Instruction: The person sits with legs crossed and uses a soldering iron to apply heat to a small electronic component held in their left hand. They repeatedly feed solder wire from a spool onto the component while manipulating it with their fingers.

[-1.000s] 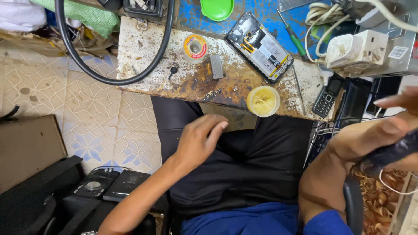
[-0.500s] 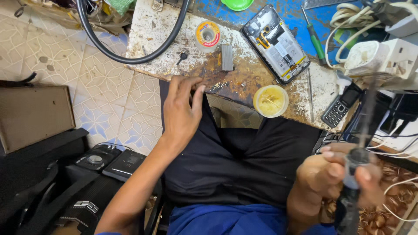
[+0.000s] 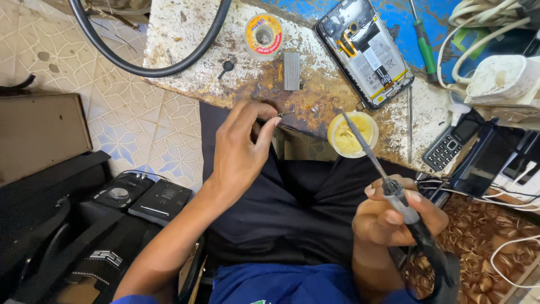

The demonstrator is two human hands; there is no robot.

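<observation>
Rusted surface (image 3: 185,53) now meets the left hand (image 3: 239,152), fingers pinching solder wire (image 3: 283,114), while the right hand (image 3: 391,217) grips the raised soldering iron (image 3: 374,160).

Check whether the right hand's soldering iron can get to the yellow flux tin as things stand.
Probably yes. The right hand holds the soldering iron with its tip just above the open flux tin at the bench edge, and nothing lies between them.

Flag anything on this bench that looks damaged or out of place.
The bench top is badly worn: brown rust-like stains spread along its front edge. A phone lies with its back off, insides exposed. The flux tub sits right at the edge, overhanging slightly. Left hand pinches a thin wire; right hand holds the soldering iron.
</observation>
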